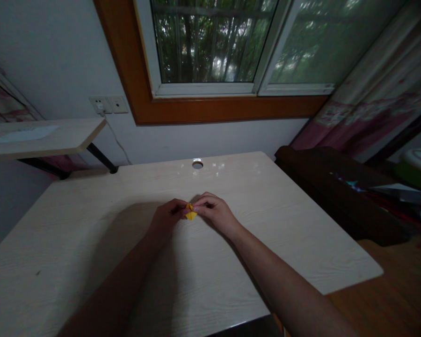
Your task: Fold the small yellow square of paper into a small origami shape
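Paper (pixel 191 214), small, yellow and folded, sits pinched between 2 hands over the middle of the pale wooden table (pixel 91 243). Left hand (pixel 168 215) grips its left edge with curled fingers; right hand (pixel 214 210) grips its right edge likewise. Behind, a round hole (pixel 197 164) pierces the tabletop below the window (pixel 210 47).

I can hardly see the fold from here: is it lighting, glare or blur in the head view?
Head view: dim, lit by the window; left hand and right hand pinch the yellow paper, mostly covering it, their shadow falling on the desk toward the camera; glare by the cable hole; wide-angle bends the edges; curtain looks smeared.
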Motion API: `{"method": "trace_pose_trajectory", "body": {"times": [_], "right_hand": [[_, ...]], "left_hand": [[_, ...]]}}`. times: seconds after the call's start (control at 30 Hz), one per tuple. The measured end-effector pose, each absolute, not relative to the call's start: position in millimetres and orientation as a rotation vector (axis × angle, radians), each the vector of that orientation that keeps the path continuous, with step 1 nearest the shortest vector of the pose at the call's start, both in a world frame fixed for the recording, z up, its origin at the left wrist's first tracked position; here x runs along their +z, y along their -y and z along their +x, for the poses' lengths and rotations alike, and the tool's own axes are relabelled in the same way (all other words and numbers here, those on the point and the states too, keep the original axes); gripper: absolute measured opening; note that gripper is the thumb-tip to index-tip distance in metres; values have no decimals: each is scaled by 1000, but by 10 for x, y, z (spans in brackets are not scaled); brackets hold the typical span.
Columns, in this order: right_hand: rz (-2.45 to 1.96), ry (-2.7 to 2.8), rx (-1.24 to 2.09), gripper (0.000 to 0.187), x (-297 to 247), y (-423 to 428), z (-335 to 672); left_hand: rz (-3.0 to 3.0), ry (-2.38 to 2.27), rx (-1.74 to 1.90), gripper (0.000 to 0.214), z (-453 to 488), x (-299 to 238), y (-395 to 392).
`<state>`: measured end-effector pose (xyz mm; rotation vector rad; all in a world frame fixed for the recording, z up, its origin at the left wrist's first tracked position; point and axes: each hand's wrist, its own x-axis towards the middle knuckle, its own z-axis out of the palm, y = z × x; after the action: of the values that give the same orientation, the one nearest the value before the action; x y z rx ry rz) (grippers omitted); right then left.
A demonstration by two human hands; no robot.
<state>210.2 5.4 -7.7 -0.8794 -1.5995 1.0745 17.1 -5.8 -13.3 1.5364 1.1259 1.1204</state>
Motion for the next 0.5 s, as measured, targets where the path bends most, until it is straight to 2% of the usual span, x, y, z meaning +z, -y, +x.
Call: {"method": "trace_pose_trajectory", "body": {"times": [0.5], "right_hand": [[-951,1592,1034,17,-110,-58,2083]], "left_hand": [[1439,-1107,1124,19,193,-153,50]]}}
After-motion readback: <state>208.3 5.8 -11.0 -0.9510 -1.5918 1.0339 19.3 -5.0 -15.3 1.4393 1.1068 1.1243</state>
